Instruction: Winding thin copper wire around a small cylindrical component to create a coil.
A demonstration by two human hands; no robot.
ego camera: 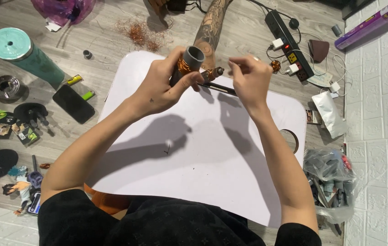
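My left hand (pixel 165 84) is wrapped around a grey plastic tube (pixel 188 60) that has copper wire wound round its middle. My right hand (pixel 248 78) is pinched with its fingers together just right of the tube, beside a small dark cylinder with copper windings (pixel 213 73). A thin dark rod (pixel 221 87) sticks out below, between the two hands. Both hands hover over the far edge of a white lap table (pixel 194 155). What the right fingertips pinch is too small to tell.
A tattooed leg (pixel 211 27) lies beyond the table. A tangle of copper wire (pixel 140 33), a teal tumbler (pixel 25 53), a black phone (pixel 73 104) and lighters lie left. A power strip (pixel 288 44) and a bag of tools (pixel 333 184) are right.
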